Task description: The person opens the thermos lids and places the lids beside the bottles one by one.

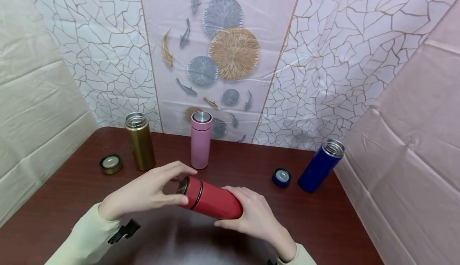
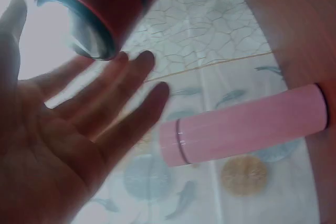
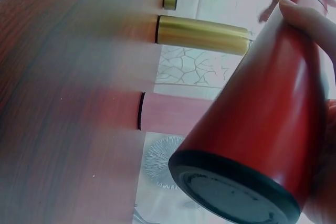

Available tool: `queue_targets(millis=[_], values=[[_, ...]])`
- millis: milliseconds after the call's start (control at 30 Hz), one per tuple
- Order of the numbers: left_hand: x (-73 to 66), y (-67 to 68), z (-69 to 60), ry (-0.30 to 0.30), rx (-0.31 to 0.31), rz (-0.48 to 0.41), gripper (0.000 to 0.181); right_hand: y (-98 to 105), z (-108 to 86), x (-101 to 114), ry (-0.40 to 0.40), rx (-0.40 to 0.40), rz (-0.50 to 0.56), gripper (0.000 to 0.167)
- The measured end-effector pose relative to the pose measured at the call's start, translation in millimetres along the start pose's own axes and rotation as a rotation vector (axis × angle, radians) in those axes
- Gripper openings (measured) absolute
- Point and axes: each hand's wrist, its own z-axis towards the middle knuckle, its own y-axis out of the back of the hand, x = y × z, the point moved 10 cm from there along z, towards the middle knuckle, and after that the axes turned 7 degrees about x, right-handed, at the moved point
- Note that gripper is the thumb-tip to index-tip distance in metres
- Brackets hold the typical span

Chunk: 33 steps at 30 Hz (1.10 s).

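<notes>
A pale, patterned cloth backdrop [image 1: 273, 17] printed with fish and round motifs rises behind a dark reddish-brown table [image 1: 244, 163], where a person in two light sleeves [image 1: 88, 235] works with both hands.

The left hand [image 1: 143, 193] reaches in from the side, palm turned toward the cap end of a red bottle [image 1: 223, 202]. Its fingers [image 2: 134, 121] are straight and spread wide, the thumb well apart from them; whether the thumb touches the cap end cannot be told. The right hand [image 1: 255, 213] wraps the red bottle near its base, fingers curled over one side and thumb along the other, holding it tilted above the front of the table between the two hands.

Four bottles are in view, one of each colour. Besides the red, a capped pink bottle [image 1: 200, 147] stands upright near the backdrop, an uncapped gold bottle [image 1: 142, 147] stands to its left, and an uncapped blue bottle [image 1: 317, 169] is at far right.

Two loose caps sit on the table: a gold cap [image 1: 111, 164] and a blue cap [image 1: 281, 177], each beside the bottle of its colour.
</notes>
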Motion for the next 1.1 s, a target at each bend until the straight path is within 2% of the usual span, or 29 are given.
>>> queue_targets(millis=[133, 300, 367, 433, 600, 700, 900, 1100], values=[[-17.9, 0.5, -7.8, -0.072, -0.002, 0.055, 0.076, -6, 0.3, -7, -0.051, 0.063, 0.090, 0.073], [-33.1, -3.1, -16.6, -0.178, 0.028, 0.081, 0.078, -18, -2.4, -12, -0.094, 0.166, 0.215, 0.074], [-35.4, -2.9, -20.0, -0.195, 0.035, 0.084, 0.078, -21, -2.6, -10, -0.085, 0.192, 0.243, 0.072], [-33.3, -2.2, -22.6, -0.167, 0.044, 0.096, 0.075, -23, -2.5, -8, -0.073, 0.212, 0.255, 0.071], [-15.7, -0.3, -29.7, 0.015, 0.075, 0.130, 0.068, -24, -0.9, 2, -0.029, 0.211, 0.200, 0.068], [-8.5, 1.8, -31.5, 0.079, 0.064, 0.147, 0.067, -23, 1.0, 7, 0.000, 0.185, 0.141, 0.069], [0.1, 2.4, -27.7, 0.135, 0.070, 0.140, 0.047, -22, 2.6, 11, 0.027, 0.147, 0.058, 0.070], [0.7, 1.3, -23.0, 0.140, 0.072, 0.135, 0.039, -22, 0.1, 9, 0.026, 0.145, 0.052, 0.069]])
